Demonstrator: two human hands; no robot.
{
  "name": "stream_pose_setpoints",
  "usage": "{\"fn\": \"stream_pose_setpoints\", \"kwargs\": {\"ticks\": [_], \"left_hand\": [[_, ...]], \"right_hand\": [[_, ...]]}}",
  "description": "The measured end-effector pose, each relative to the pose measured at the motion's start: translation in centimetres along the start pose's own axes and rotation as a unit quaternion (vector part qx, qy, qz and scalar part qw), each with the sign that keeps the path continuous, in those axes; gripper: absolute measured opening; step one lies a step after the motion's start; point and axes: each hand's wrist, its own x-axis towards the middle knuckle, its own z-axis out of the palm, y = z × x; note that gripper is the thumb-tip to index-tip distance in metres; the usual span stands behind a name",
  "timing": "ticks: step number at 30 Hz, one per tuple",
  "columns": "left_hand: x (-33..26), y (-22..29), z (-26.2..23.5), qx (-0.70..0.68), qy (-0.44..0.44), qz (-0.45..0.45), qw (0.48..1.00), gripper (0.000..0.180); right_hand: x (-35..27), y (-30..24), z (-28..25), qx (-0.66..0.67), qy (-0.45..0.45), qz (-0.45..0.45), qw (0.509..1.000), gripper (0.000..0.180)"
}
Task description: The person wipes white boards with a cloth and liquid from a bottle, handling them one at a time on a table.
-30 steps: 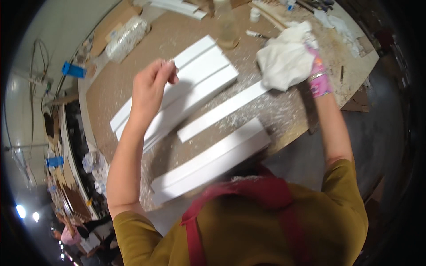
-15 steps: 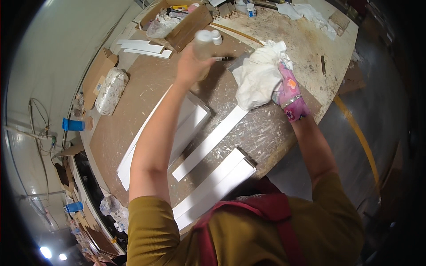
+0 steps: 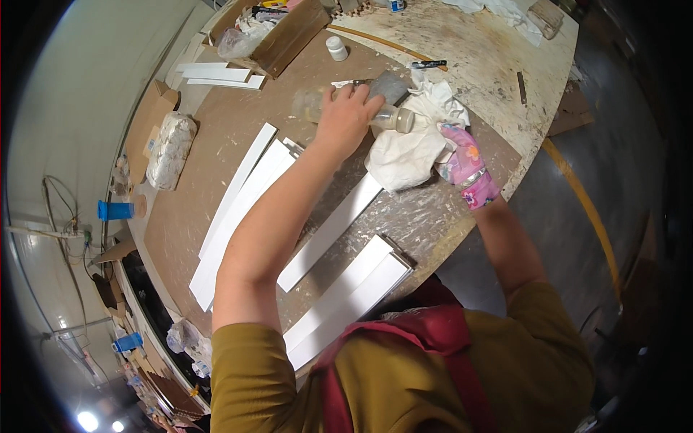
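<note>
My bare left hand (image 3: 348, 119) is closed around a clear plastic bottle (image 3: 310, 105). The bottle lies tilted on its side in the air, its pale neck (image 3: 406, 120) pointing right, against a white cloth (image 3: 408, 155). My right hand (image 3: 462, 162), in a pink flowered glove, grips the bunched cloth at its right side; the fingertips are partly hidden in the folds. Under the cloth runs a long white strip (image 3: 328, 234), its far end covered. A grey flat block (image 3: 390, 86) lies just beyond the bottle.
White strips are stacked at left (image 3: 245, 209) and near me (image 3: 354, 296). Farther off stand a small white bottle (image 3: 336, 48) and a cardboard box (image 3: 292, 43) of odds and ends. A black marker (image 3: 429, 64) and a wrapped bundle (image 3: 172, 150) lie on the worktable (image 3: 180, 231).
My left hand has come right and nearer, tipping the bottle from upright to sideways over the cloth. The cloth and my right hand have shifted slightly toward me.
</note>
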Motion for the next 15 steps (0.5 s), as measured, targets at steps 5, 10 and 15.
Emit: {"fn": "stream_pose_setpoints", "kwargs": {"ticks": [5,10,15], "left_hand": [[-0.2,-0.9,-1.3,0.094,0.024,0.02,0.995,0.027],[0.0,-1.0,-2.9,0.128,-0.029,0.036,0.991,0.042],[-0.1,-0.9,-4.6,0.163,-0.04,0.066,0.984,0.042]], "right_hand": [[-0.1,0.6,0.6,0.074,0.017,0.03,0.997,0.046],[-0.2,0.7,0.8,0.068,0.005,0.021,0.997,0.05],[-0.2,0.7,1.2,0.052,-0.017,0.014,0.998,0.052]]}}
